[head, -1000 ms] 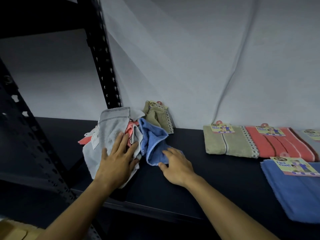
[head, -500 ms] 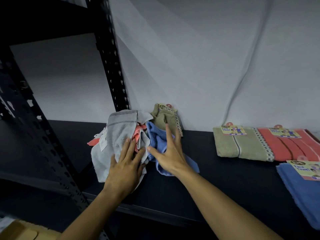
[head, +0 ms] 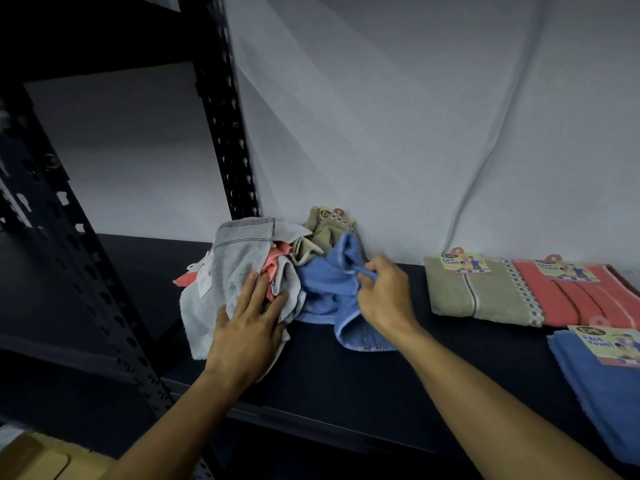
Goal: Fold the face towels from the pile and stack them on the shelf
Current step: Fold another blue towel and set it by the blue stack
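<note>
Black perforated shelf upright (head: 227, 133): upper left of the frame, rising from the dark shelf (head: 346, 375) in front of a white backdrop sheet (head: 398, 116).

Pile of unfolded face towels (head: 277, 268): centre of the frame, on the shelf against the backdrop. Contents: grey towel (head: 228, 268) on the left with a white tag, coral towel (head: 273, 261) showing through the middle, olive towel (head: 325, 230) at the back, blue towel (head: 329, 289) on the right.

Left hand (head: 247, 327): lower centre-left, forearm reaching up from the bottom edge, palm down, fingers straight and spread, pressing flat on the grey towel.

Right hand (head: 386, 292): centre, forearm entering from lower right, fingers curled, pinching a fold of the blue towel at the pile's right edge.

Folded olive towel (head: 478, 292): right of centre, flat on the shelf, labelled.

Folded coral towel (head: 581, 296): far right, touching the olive one, labelled.

Folded blue towel (head: 606, 382): lower right, nearer the shelf's front edge, labelled.
</note>
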Tool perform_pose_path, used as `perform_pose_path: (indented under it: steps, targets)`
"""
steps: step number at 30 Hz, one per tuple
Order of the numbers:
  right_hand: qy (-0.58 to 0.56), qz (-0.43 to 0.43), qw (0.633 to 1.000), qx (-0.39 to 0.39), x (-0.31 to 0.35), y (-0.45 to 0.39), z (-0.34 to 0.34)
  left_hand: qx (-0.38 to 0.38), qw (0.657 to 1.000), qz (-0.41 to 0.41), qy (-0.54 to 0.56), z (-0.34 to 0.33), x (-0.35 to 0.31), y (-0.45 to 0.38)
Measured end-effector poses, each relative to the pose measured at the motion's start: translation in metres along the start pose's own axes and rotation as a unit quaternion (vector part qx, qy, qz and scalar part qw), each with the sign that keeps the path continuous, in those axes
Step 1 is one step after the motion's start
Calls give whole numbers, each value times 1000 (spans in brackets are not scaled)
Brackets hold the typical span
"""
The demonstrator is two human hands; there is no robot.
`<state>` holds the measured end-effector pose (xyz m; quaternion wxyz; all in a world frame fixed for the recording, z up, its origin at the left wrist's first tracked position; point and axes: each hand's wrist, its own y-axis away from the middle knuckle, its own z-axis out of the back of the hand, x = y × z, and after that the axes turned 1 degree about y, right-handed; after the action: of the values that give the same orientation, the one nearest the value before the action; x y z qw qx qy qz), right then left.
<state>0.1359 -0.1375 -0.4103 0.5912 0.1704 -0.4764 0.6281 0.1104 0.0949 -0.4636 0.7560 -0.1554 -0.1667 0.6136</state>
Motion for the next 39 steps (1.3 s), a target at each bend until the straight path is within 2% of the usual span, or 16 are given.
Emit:
perform_pose_path:
  steps: [2,6,12,14,17,20,23,25,28,29,30,31,33,35,37,39]
  targets:
    - [-13,9,999,-52,0,0,23,1,1000,3,-2,2,0,-1]
    - [-29,70,994,-77,-3,24,53,6,1000,-3,0,9,-3,-1]
    - [-95,-13,973,-211,-22,34,108,23,999,20,-8,18,7,0]
    - [-73,9,981,-180,-28,41,120,34,999,14,-21,18,6,0]
    - [55,126,988,-68,-47,68,118,65,997,15,-43,20,-7,-3]
    - [208,191,958,54,-61,92,114,88,994,59,-36,27,-25,-7]
    - [302,219,913,169,-53,104,116,63,994,84,-25,44,-44,-9]
    - [318,243,902,163,-42,106,126,32,995,84,-33,52,-55,-11]
    - [247,212,941,98,-23,95,138,-65,998,5,-15,51,-68,-15]
    - [211,210,953,60,-18,87,136,-71,997,-24,7,51,-75,-17]
    - [198,199,959,27,-10,77,132,-52,998,-27,37,51,-85,-21]
    - [208,174,962,17,-5,66,125,-11,997,6,80,51,-96,-27]
    - [288,76,950,90,-2,44,107,101,974,131,153,47,-116,-42]
    - [366,26,912,182,-4,33,89,185,943,207,181,41,-128,-59]
    - [380,23,903,198,-6,35,79,218,930,224,195,38,-132,-74]
    - [356,38,918,171,-9,47,77,258,918,223,203,43,-134,-84]
